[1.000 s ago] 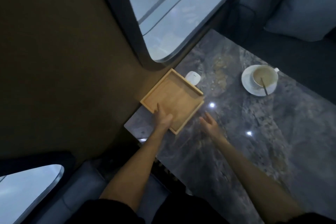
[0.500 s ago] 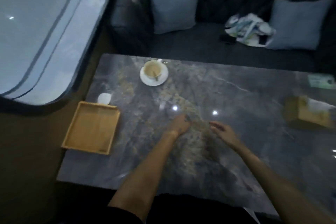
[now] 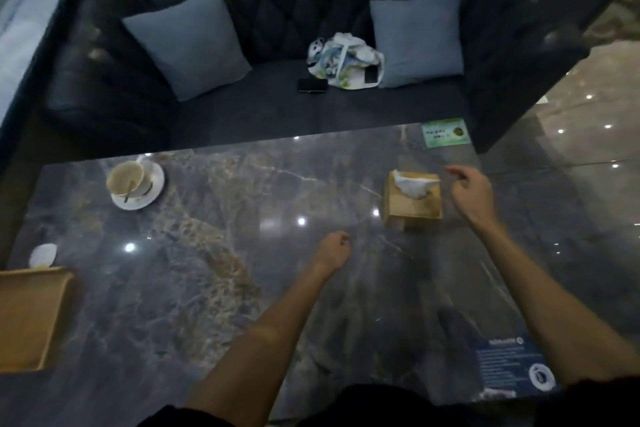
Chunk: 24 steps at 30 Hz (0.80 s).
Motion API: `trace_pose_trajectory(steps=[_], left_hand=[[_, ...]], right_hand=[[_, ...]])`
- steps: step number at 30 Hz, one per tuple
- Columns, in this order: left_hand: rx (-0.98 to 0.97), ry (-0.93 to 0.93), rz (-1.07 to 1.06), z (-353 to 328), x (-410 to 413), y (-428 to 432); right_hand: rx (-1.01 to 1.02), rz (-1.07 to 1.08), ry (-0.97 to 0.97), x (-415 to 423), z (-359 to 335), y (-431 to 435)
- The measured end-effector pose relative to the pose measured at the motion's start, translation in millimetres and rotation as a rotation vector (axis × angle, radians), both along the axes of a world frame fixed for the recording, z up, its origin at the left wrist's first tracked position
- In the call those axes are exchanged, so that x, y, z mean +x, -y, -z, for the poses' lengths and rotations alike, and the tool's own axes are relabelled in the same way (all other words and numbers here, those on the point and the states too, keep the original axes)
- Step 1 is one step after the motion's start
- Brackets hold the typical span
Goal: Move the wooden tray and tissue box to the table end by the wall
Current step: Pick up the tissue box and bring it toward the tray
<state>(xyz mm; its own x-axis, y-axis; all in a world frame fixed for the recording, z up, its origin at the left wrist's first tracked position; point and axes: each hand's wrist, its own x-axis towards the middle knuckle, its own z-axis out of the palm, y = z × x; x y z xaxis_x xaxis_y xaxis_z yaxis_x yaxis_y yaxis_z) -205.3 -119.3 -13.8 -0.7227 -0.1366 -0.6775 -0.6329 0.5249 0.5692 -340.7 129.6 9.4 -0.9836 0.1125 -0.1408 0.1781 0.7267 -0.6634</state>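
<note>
The wooden tray (image 3: 29, 319) lies empty at the far left end of the grey marble table (image 3: 214, 288), cut off by the frame's edge. The wooden tissue box (image 3: 412, 206), with a white tissue sticking out of its top, stands toward the table's right end. My right hand (image 3: 472, 196) hovers just right of the box, fingers spread and curved, not touching it. My left hand (image 3: 332, 251) is over the middle of the table, left and nearer than the box, fingers curled in and holding nothing.
A cup with a spoon on a white saucer (image 3: 136, 182) stands at the far left. A small white object (image 3: 42, 255) sits behind the tray. A green card (image 3: 446, 132) and a blue sticker (image 3: 512, 366) lie on the table's right side. A dark sofa with cushions (image 3: 188, 42) and a bag lies beyond.
My left hand let go of the tray, which stays at the left end. The view swung right, and both hands moved right toward the tissue box.
</note>
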Motion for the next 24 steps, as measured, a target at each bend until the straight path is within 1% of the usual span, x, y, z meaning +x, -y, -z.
trace_pose_trajectory(steps=[2, 5, 7, 8, 11, 13, 14, 16, 17, 18, 20, 22, 24], left_hand=[[0.034, 0.000, -0.023, 6.0, -19.0, -30.9], [0.101, 0.038, -0.076, 17.8, -37.2, -66.4], [0.112, 0.069, -0.093, 25.9, -41.6, -83.9], [0.123, 0.092, -0.085, 28.3, -42.1, -91.5], [0.154, 0.118, -0.097, 31.1, -41.5, -110.5], [0.172, 0.101, -0.147, 31.7, -39.8, -118.7], [0.181, 0.077, -0.170, 30.8, -38.6, -121.2], [0.212, 0.013, -0.232, 27.1, -33.4, -123.2], [0.191, -0.015, -0.276, 26.5, -30.5, -121.5], [0.143, -0.036, -0.311, 27.1, -27.4, -117.9], [0.028, -0.042, -0.301, 28.0, -18.4, -106.6], [-0.008, -0.064, -0.276, 31.6, -8.9, -89.8], [0.034, -0.125, -0.298, 36.4, -0.4, -72.0]], right_hand=[[-0.015, -0.055, 0.085, -34.1, 9.6, -10.9], [-0.087, -0.154, 0.277, -69.8, 34.2, -8.7], [-0.100, -0.238, 0.403, -78.0, 54.0, -4.0], [-0.080, -0.274, 0.432, -76.8, 64.0, -2.1], [0.052, -0.282, 0.374, -56.6, 79.0, -4.3], [0.199, -0.316, 0.338, -33.5, 80.1, -8.8], [0.216, -0.313, 0.341, -18.4, 79.4, -10.1], [0.132, -0.219, 0.415, 17.2, 79.7, -13.6], [0.071, -0.172, 0.450, 35.5, 79.7, -13.2], [-0.021, -0.132, 0.492, 53.2, 80.1, -11.5], [-0.282, -0.074, 0.579, 86.9, 80.1, -0.9], [-0.487, -0.054, 0.737, 113.7, 81.3, 11.1], [-0.590, -0.052, 0.908, 131.3, 81.7, 18.7]])
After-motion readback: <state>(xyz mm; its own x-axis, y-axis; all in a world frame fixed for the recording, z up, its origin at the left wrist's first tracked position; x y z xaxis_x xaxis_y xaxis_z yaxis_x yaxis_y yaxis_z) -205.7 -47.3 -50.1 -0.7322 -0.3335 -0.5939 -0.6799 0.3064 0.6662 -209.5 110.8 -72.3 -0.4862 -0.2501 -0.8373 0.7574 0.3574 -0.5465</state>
